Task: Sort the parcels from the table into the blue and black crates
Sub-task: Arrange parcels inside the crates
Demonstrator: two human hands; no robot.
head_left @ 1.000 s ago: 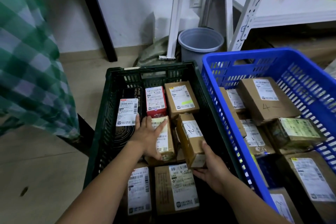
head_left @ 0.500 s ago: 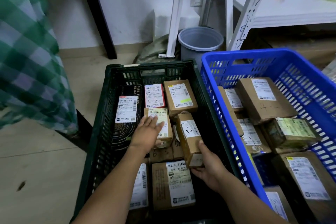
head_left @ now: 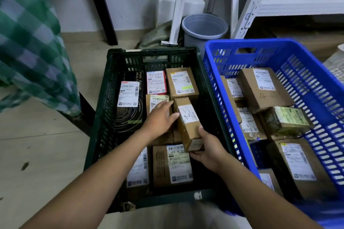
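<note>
Right fingers point(head_left: 202, 130): clamped on the near end of a long brown cardboard parcel marked 2 point(head_left: 188, 122), thumb on top and the other fingers curled underneath.
Right hand point(head_left: 208, 151): reaches in over the near right part of the crate.
Left fingers point(head_left: 167, 105): straight and close together, lying flat on a small brown parcel with a pale yellow label point(head_left: 157, 100); the fingertips touch the left side of the parcel marked 2.
Left hand point(head_left: 160, 121): palm down, holding nothing.
Parcel marked 2: inside the dark slatted plastic black crate point(head_left: 104, 117), right of centre, lying lengthwise on top of other parcels. Its far end meets a brown parcel with a yellow-striped label point(head_left: 182, 82).
Other contents of the black crate: a flat black box with a white label point(head_left: 130, 102) on the left, a red box with a white label point(head_left: 156, 82) at the back, and two brown labelled parcels point(head_left: 172, 165) at the near end.
Blue crate point(head_left: 316, 98): a bright blue slatted plastic one, touching the right side of the black crate, holding several brown parcels, one marked 4 point(head_left: 264, 89).
Floor: both crates stand on pale tiles point(head_left: 37, 154).
Beyond the crates: a grey plastic bucket point(head_left: 204, 28) beside white metal shelf legs.
Far left: a green checked cloth point(head_left: 28, 42) hangs down.
</note>
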